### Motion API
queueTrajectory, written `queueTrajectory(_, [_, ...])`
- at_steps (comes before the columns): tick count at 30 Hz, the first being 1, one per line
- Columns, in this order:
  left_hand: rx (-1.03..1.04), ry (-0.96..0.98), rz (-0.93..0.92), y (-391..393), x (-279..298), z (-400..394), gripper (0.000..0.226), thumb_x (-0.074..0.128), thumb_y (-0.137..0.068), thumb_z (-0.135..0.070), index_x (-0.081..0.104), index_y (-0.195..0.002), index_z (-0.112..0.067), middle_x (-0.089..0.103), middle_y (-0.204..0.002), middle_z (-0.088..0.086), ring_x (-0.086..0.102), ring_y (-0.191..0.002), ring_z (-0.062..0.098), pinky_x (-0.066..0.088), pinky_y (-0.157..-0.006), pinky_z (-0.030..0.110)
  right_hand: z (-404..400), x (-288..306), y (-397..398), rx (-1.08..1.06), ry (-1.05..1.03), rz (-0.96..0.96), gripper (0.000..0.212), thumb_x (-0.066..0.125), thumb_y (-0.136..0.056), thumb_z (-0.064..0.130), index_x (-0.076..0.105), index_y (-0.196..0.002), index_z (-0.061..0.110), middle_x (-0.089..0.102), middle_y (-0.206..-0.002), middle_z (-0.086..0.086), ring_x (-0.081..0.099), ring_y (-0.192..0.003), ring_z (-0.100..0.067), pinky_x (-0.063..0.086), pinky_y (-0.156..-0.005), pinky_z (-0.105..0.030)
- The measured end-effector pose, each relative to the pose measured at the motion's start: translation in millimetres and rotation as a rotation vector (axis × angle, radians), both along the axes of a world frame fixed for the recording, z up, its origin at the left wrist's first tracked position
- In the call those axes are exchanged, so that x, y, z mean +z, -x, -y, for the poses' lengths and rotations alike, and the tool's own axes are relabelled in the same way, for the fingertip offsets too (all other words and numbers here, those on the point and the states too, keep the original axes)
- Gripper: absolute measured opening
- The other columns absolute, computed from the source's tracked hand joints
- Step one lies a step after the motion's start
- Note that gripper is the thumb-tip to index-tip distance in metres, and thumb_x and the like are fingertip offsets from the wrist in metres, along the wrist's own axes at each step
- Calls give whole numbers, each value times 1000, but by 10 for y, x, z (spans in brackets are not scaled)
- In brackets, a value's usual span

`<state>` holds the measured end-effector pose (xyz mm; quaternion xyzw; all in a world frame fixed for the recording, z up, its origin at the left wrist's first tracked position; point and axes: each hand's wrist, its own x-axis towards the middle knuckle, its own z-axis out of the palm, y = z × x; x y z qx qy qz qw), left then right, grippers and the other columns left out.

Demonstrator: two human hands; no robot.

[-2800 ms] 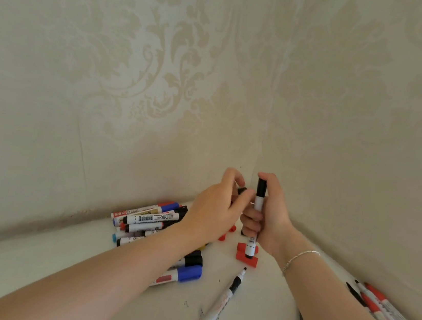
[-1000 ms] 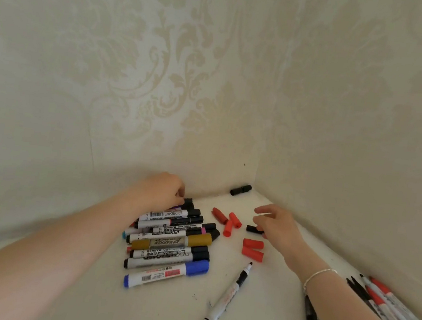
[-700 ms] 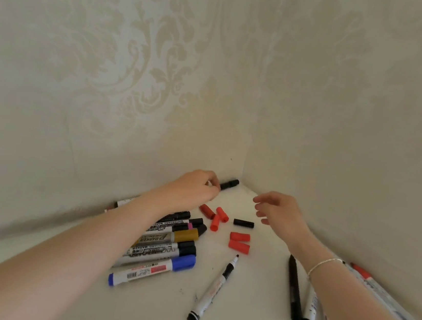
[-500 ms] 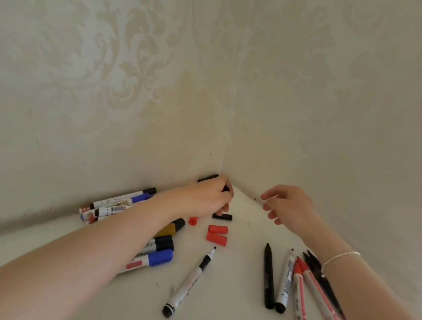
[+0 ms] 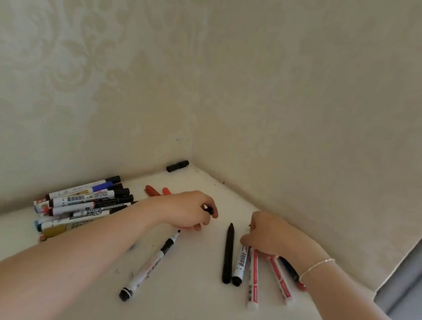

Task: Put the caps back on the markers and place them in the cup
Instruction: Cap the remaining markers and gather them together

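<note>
- Two bare hands worked on a white table (image 5: 185,304) set into a corner of pale patterned walls (image 5: 292,103); places below are told from the left hand.
- The left hand (image 5: 187,211) lay curled, knuckles up, pinching a small black cap (image 5: 208,209) at its fingertips.
- Just below that hand lay an uncapped white marker (image 5: 150,263), its black tip almost under the palm and its black tail pointing toward the viewer.
- To the right of the left hand, apart from it, a slim black pen (image 5: 229,253) lay uncapped, its tip pointing away from the viewer.
- Further right, the right hand (image 5: 272,235) pressed down with curled fingers on a fan of markers; which one it gripped could not be told. A thin bracelet (image 5: 316,266) circled its wrist.
- That fan held a white marker with a black end (image 5: 240,265), two white-and-red markers (image 5: 253,281) and a dark one mostly hidden under the wrist.
- Left of the left hand, partly covered by the forearm, a pile of capped markers (image 5: 86,205) lay against the wall.
- Behind the left hand, two red caps (image 5: 152,191) showed just past the wrist.
- Well behind it, in the very corner, lay a loose black cap (image 5: 177,166).
- No cup could be seen.
</note>
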<state>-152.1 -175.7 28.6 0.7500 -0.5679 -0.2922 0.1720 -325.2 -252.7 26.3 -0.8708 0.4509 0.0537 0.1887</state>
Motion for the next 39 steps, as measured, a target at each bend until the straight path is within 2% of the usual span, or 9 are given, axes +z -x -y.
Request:
queueTrajectory(6, [88,120,-54,-158,76,-56,21,63,-89,-14,56,-109,-15,67,-76,-3,62,-54,3,46,-51,16,-73,-56,-179,82,27,43,23,54,-90,34,46,-95,13,51,-94,-1,50,-80,-18,35,-54,-24])
queueTrajectory(10, [190,146,105,-383,131,-131,21,67,-87,-24,58,-106,-20,69,-93,4,59,-60,7,47,-53,23,-118,-51,-310,103,118,68,11,48,-91,23,46,-87,12,46,-102,-4,49,-82,-20,40,-61,-26])
queueTrajectory(13, [213,110,227,-512,172,-229,20,66,-88,-27,62,-107,-21,68,-94,2,62,-71,11,48,-59,23,-164,-67,-417,147,163,11,30,50,-90,31,37,-68,15,43,-81,0,48,-75,-20,34,-54,-27])
queueTrajectory(18, [151,-44,271,-621,209,-359,28,72,-84,-34,68,-107,-20,56,-76,-16,51,-69,0,38,-53,17,-236,-80,-546,132,138,-95,19,51,-89,23,38,-77,15,41,-76,3,50,-78,-18,35,-57,-24])
queueTrajectory(22, [47,-128,278,-675,165,-412,21,74,-80,-40,70,-92,-24,62,-85,-11,56,-79,6,44,-67,20,-178,2,-657,48,11,111,21,55,-88,30,49,-79,12,57,-81,-3,51,-72,-18,38,-58,-25])
queueTrajectory(27, [-33,-172,285,-691,158,-425,22,75,-79,-41,71,-92,-24,68,-95,-8,61,-88,8,52,-79,25,-85,129,-759,-111,-417,655,13,51,-95,17,51,-96,4,71,-76,-18,64,-62,-26,56,-70,-37])
queueTrajectory(30, [-56,-178,247,-677,162,-425,18,72,-83,-36,69,-95,-23,67,-77,-13,61,-70,-1,45,-65,17,-73,108,-794,-181,-507,748,16,49,-98,18,49,-105,3,63,-64,-11,59,-52,-23,55,-54,-32])
queueTrajectory(33, [-57,-140,185,-676,197,-431,19,68,-87,-31,68,-105,-24,64,-71,-16,63,-63,-3,44,-66,16,-90,67,-820,-173,-574,805,13,47,-99,17,50,-101,5,57,-65,-11,55,-47,-22,47,-43,-27])
queueTrajectory(39, [-100,-131,333,-639,213,-458,34,69,-84,-44,67,-113,-26,60,-92,-12,58,-89,7,46,-77,22,-132,32,-912,-97,-499,768,11,49,-97,18,52,-91,8,60,-64,-9,45,-41,-18,33,-40,-24])
